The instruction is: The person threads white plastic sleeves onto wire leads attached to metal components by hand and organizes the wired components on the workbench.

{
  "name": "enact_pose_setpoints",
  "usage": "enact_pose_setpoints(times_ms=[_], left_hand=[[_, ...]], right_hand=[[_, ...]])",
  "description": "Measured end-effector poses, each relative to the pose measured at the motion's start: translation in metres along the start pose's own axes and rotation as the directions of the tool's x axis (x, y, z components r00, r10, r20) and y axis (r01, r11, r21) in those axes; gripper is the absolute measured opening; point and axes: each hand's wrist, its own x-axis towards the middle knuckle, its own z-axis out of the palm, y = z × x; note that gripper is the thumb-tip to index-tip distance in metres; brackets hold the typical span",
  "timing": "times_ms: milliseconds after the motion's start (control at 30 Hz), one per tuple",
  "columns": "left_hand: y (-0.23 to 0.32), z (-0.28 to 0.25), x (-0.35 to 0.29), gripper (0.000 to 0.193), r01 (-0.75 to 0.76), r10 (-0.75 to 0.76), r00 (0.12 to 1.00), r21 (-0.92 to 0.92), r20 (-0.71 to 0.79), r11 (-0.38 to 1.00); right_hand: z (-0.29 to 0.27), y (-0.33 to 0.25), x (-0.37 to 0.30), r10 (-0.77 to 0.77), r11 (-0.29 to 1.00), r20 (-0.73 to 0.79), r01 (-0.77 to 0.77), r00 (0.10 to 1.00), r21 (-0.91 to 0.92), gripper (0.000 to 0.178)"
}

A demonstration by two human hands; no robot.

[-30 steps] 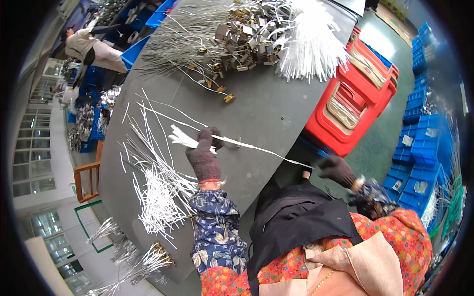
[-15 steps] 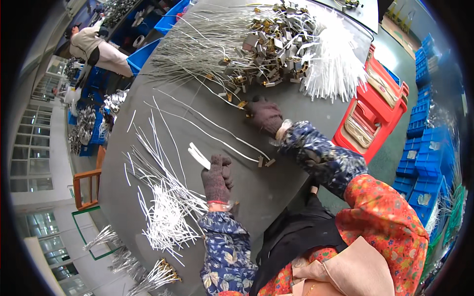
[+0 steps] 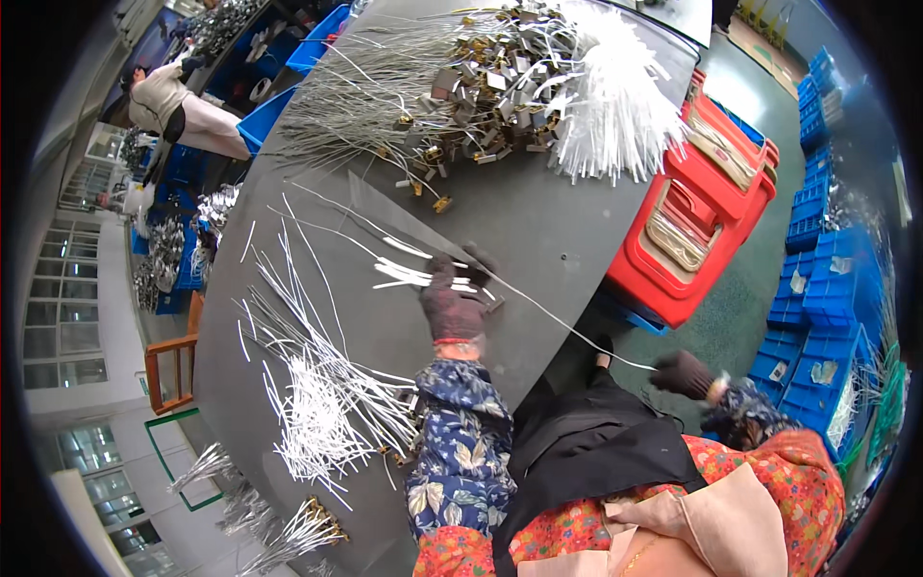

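My left hand (image 3: pixel 452 308), in a dark knit glove, is closed over the middle of the grey table (image 3: pixel 567 231). Several short white tubes (image 3: pixel 399 275) stick out to the left of its fingers. Off the table's right edge, my right hand (image 3: pixel 685 375), also gloved, grips one end of a thin white wire (image 3: pixel 553 315). That wire runs taut to my left hand, where its other part is hidden among the fingers. Two more thin wires stretch from near the left hand toward the far left. Small metal ends by the left fingers are partly covered.
A heap of wires with metal and brass parts (image 3: pixel 510 87) lies at the far side, beside white tubes (image 3: pixel 620 106). Finished-looking white wires (image 3: pixel 322 413) are piled near left. A red plastic stool (image 3: pixel 673 231) and blue crates (image 3: pixel 832 288) stand right. Another person (image 3: pixel 183 106) works far left.
My right hand has moved from the far heap to the right, beyond the table edge, drawing a wire out. My left hand has moved up and right with the white tubes, onto the wire ends.
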Motion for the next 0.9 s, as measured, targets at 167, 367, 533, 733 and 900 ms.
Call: enact_pose_setpoints(times_ms=[167, 367, 533, 733, 900], left_hand=[[0.049, 0.016, 0.009, 0.024, -0.146, 0.129, 0.986, 0.185, 0.101, 0.972], [0.071, 0.044, -0.003, 0.027, -0.354, 0.328, 0.935, 0.303, 0.134, 0.885], [0.080, 0.046, -0.002, 0.027, -0.355, 0.350, 0.933, 0.344, 0.080, 0.869], [-0.012, 0.042, -0.076, 0.016, -0.127, -0.013, 0.986, 0.810, 0.164, 0.572], [-0.010, 0.025, -0.084, 0.023, 0.027, -0.079, 0.996, 0.698, 0.043, 0.716]], right_hand=[[0.008, 0.091, -0.052, 0.337, 0.911, 0.001, -0.327, 0.941, 0.250, 0.022], [0.012, 0.090, -0.047, 0.253, 0.910, -0.052, -0.219, 0.966, 0.353, 0.018], [0.008, 0.084, -0.047, 0.185, 0.920, -0.023, -0.165, 0.982, 0.355, 0.015], [0.007, 0.071, -0.029, 0.125, 0.882, 0.031, -0.125, 0.992, 0.453, 0.016], [0.005, 0.029, -0.009, 0.018, 0.929, 0.043, -0.033, 0.999, 0.368, 0.018]])
